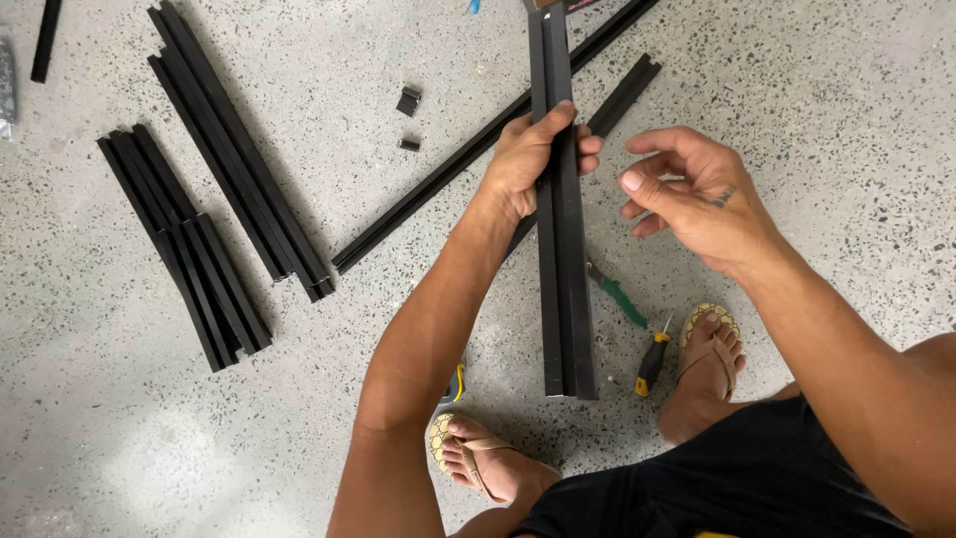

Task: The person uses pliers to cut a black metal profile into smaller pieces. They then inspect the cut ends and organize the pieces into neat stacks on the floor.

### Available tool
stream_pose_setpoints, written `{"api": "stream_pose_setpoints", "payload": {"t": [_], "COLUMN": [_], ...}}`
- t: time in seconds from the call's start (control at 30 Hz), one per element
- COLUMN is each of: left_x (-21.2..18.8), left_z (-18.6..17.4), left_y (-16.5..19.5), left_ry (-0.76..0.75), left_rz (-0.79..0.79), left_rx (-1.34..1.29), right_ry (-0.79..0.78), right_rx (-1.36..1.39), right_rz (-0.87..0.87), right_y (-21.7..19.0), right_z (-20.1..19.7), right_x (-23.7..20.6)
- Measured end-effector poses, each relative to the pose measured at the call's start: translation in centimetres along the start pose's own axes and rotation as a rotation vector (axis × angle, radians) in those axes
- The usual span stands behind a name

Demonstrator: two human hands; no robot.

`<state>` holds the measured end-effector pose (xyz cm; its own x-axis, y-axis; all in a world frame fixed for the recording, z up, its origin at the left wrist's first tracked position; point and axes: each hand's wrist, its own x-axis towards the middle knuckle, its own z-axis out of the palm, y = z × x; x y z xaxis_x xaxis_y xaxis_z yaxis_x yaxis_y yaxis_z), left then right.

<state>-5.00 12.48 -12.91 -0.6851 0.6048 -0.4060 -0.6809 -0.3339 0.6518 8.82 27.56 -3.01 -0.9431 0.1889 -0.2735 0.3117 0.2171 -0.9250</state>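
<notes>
Over speckled floor (797, 90) our left hand (523, 164) clamps paired black bars (563, 279); right hand (697, 194) loose, empty. We'd square ends flush first.

The left hand (530, 159) was raised in front of the body, with its forearm running up from the lower middle of the view. Its fingers were closed in a grip, the thumb pointing up and the fingertips (588, 144) showing on the side toward the other hand. The right hand (692, 189) was just beside it, not touching it. It held nothing; its fingers were loosely curled, the thumb stretched toward the left hand. The right forearm came in from the lower right.
</notes>
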Motion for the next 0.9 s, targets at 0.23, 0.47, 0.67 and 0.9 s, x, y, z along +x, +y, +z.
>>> {"api": "stream_pose_setpoints", "payload": {"t": [0.23, 0.47, 0.67, 0.9], "left_x": [-0.2, -4.5, -8.4, -9.5], "left_z": [0.0, 2.1, 4.5, 5.2], "left_y": [0.7, 0.3, -1.1, -1.2], "left_ry": [0.023, -0.246, -0.284, -0.266], "left_rz": [0.012, 0.535, 0.645, 0.736], "left_rx": [-0.040, 0.366, 0.572, 0.797], "right_ry": [0.014, 0.085, 0.138, 0.158], "right_rx": [-0.041, 0.126, 0.141, 0.153], "right_rz": [0.037, -0.146, -0.714, -0.838], "right_y": [0.4, -0.6, -3.4, -5.7], "right_z": [-0.2, -0.4, -1.6, -1.6], "right_x": [0.1, 0.0, -2.3, -4.9]}}
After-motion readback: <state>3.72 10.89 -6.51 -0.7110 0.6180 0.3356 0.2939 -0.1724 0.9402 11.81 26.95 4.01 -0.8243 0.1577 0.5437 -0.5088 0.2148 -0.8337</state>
